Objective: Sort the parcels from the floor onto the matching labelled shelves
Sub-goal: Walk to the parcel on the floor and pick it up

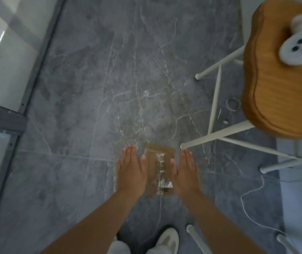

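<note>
Floor [91,88], grey marble tile. Wooden-seated chair [274,79] at 2 o'clock. Brown taped parcel [154,167] lying flat at 6 o'clock, between left hand [131,171] and right hand [185,173]; fingers [128,154] straight, pressed together, contact with parcel unclear through blur.

Head-worn camera pointing almost straight down at grey marble floor [91,88]. Wide-angle lens bending straight lines near frame edges. Forearms entering from bottom edge, left hand [131,171] and right hand [185,173] sitting lower centre, far below lens. Shoe [168,239] showing at bottom edge, nearly under camera. Chair seat [274,88] looming nearer at top right; metal shelf frame [1,123] running along left edge.
</note>
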{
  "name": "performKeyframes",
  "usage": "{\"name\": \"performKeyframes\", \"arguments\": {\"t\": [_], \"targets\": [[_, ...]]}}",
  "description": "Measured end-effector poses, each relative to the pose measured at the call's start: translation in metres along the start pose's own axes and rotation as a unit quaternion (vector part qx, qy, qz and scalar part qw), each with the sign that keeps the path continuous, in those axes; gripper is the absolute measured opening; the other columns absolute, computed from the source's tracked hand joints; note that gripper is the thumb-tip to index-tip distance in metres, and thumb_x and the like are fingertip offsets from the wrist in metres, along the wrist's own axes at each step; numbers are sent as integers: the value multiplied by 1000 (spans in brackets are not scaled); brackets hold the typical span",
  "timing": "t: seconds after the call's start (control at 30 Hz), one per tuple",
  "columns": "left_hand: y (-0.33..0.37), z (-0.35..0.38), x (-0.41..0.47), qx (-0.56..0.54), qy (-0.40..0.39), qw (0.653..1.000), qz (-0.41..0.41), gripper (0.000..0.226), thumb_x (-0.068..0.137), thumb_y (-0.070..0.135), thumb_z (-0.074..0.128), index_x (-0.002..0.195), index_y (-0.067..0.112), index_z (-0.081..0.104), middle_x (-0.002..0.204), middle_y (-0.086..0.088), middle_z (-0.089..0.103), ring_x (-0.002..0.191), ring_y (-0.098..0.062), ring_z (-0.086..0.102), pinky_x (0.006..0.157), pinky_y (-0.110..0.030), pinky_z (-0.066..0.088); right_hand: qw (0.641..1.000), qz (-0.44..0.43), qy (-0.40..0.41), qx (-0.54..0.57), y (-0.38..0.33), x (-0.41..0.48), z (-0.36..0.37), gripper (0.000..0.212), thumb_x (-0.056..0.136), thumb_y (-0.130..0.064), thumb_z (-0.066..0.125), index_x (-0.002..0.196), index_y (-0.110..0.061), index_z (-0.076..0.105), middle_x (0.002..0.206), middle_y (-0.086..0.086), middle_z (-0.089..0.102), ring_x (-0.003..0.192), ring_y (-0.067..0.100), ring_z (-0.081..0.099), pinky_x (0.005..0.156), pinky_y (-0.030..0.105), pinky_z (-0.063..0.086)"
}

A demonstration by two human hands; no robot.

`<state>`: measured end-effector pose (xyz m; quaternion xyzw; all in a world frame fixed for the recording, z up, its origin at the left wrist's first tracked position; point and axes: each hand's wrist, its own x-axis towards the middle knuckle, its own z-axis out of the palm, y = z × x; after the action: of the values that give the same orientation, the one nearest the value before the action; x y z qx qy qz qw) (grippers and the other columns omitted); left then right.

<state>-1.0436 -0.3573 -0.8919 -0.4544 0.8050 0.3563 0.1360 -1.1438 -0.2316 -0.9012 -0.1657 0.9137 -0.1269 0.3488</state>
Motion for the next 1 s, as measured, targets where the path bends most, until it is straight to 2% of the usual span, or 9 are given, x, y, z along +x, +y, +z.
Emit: {"name": "performKeyframes", "arguments": {"t": [0.1, 0.2, 0.27, 0.33, 0.47, 0.53, 0.7, 0.87, 1.0], "targets": [[-13, 39, 13, -38, -10, 999, -26, 59, 108, 37, 24, 160, 11, 16, 169, -5, 14, 157, -20, 7, 126, -40, 5, 1000, -15, -4, -6, 11, 16, 27, 62, 107, -41, 22, 161, -14, 6, 170, 1, 3, 157, 16, -2, 128, 40, 3], [-17, 67, 23, -163, -33, 981, -98, 54, 108, 36, 25, 149, 6, 43, 154, -16, 45, 145, -32, 39, 118, -40, 32, 999, 1, 7, 39, 20, 28, 47, 63, 107, -40, 27, 161, -12, 10, 170, 3, 9, 156, 19, 8, 127, 37, 10], [-16, 77, 24, -282, -55, 938, -194, 53, 109, 35, 23, 137, 5, 56, 138, -17, 59, 131, -34, 54, 106, -34, 42, 993, 39, 8, 112, 21, 31, 58, 61, 107, -39, 31, 159, -10, 18, 168, 5, 15, 153, 24, 21, 124, 39, 21], [-16, 83, 22, -353, -82, 891, -272, 59, 108, 43, 20, 142, 8, 54, 143, -16, 57, 133, -34, 53, 113, -40, 40, 978, 78, 15, 191, 17, 29, 67, 56, 107, -38, 32, 153, -6, 32, 161, 9, 28, 144, 30, 38, 118, 43, 34], [-43, 117, 29, -430, -101, 830, -339, 91, 79, 77, 22, 138, 18, 59, 138, -14, 63, 124, -34, 61, 109, -51, 46, 928, 151, 12, 341, 6, 17, 67, 44, 108, -36, 29, 143, -12, 43, 129, 6, 58, 114, 24, 58, 98, 35, 47], [-38, 103, 28, -426, -103, 830, -345, 80, 88, 68, 23, 136, 17, 61, 136, -15, 64, 122, -35, 62, 108, -52, 47, 925, 139, 16, 354, -2, 12, 56, 43, 108, -36, 28, 142, -14, 45, 124, 3, 59, 109, 19, 57, 95, 32, 45], [3, 18, 12, -440, -77, 831, -333, 62, 106, 50, 25, 136, 8, 60, 135, -16, 63, 123, -33, 61, 110, -44, 46, 932, 84, 9, 353, -36, -3, 18, 49, 107, -42, 27, 146, -18, 46, 139, 2, 56, 128, 23, 54, 112, 43, 42], [28, -51, -17, -462, -67, 831, -304, 69, 102, 59, 25, 138, 12, 60, 136, -13, 64, 121, -31, 63, 111, -47, 45, 932, 45, 5, 359, -82, -37, -41, 47, 108, -39, 27, 145, -19, 46, 135, -5, 53, 127, 18, 52, 112, 39, 40], [54, -122, -60, -469, -69, 833, -287, 73, 95, 67, 31, 132, 13, 64, 128, -12, 68, 115, -28, 66, 108, -44, 48, 939, -6, 1, 343, -120, -83, -100, 46, 109, -37, 27, 140, -14, 51, 133, 4, 61, 125, 24, 57, 109, 39, 44]]}}
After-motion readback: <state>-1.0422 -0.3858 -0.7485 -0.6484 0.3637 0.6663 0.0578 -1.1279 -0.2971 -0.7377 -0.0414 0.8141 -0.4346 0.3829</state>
